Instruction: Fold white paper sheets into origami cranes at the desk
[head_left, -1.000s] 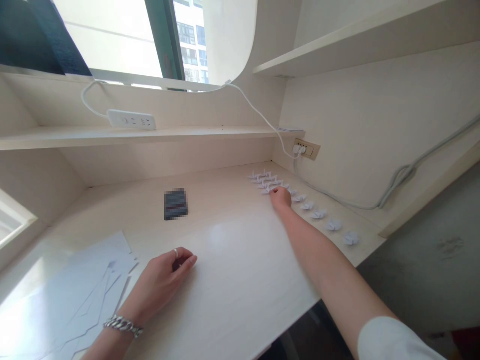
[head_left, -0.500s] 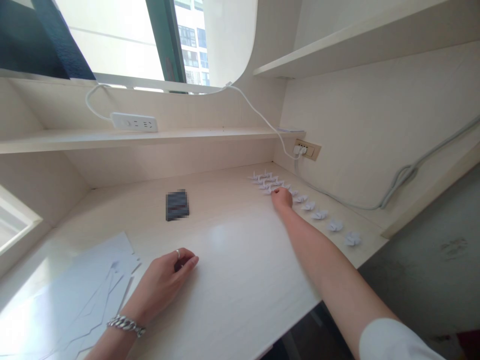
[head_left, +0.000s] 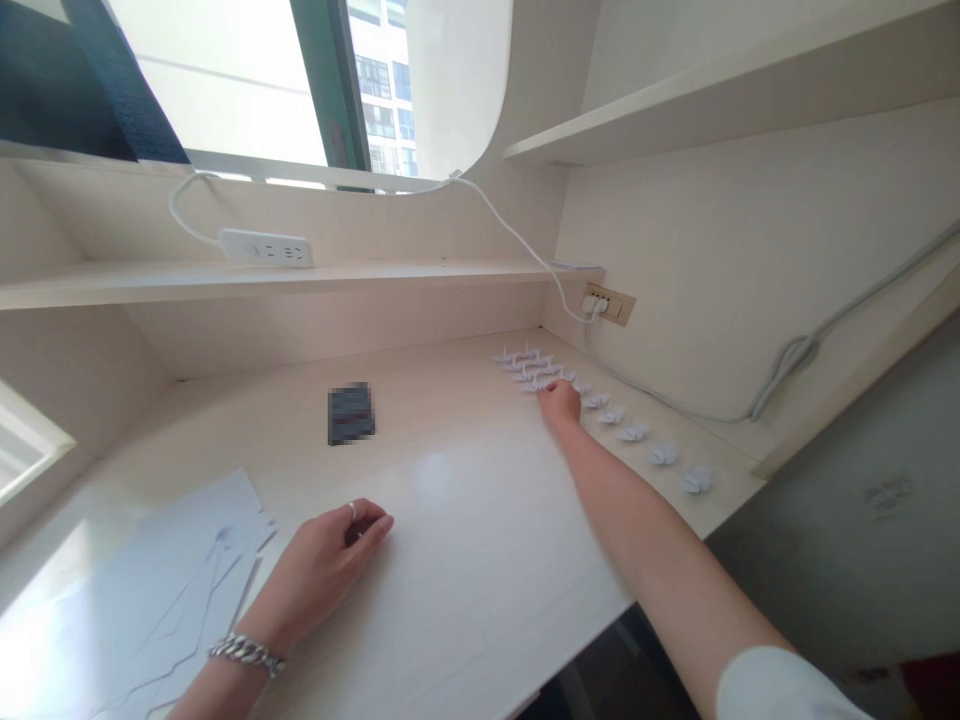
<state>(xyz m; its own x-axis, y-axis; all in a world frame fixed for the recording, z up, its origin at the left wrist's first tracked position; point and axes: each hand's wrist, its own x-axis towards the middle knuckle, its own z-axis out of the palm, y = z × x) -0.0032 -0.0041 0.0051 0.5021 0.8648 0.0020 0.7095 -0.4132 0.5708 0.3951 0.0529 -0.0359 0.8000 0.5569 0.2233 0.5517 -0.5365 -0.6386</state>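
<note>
My right hand [head_left: 561,402] reaches far across the pale desk [head_left: 465,540] to a row of several small white folded paper cranes [head_left: 634,432] along the right wall. Its fingers are curled at a crane in the far cluster [head_left: 529,367]; whether they grip it is hidden. My left hand [head_left: 322,565], with a ring and a chain bracelet, rests on the desk with fingers curled loosely and nothing visible in them. It lies beside a spread of white paper sheets [head_left: 142,590].
A small dark blurred rectangle [head_left: 349,413] lies mid-desk. A white power strip [head_left: 266,248] sits on the low shelf, its cable running to a wall socket [head_left: 607,303]. A grey cable [head_left: 795,355] hangs along the right wall. The desk's edge runs front right.
Almost nothing differs; my right hand stays at the far cranes and my left hand stays put. The view has shifted slightly.
</note>
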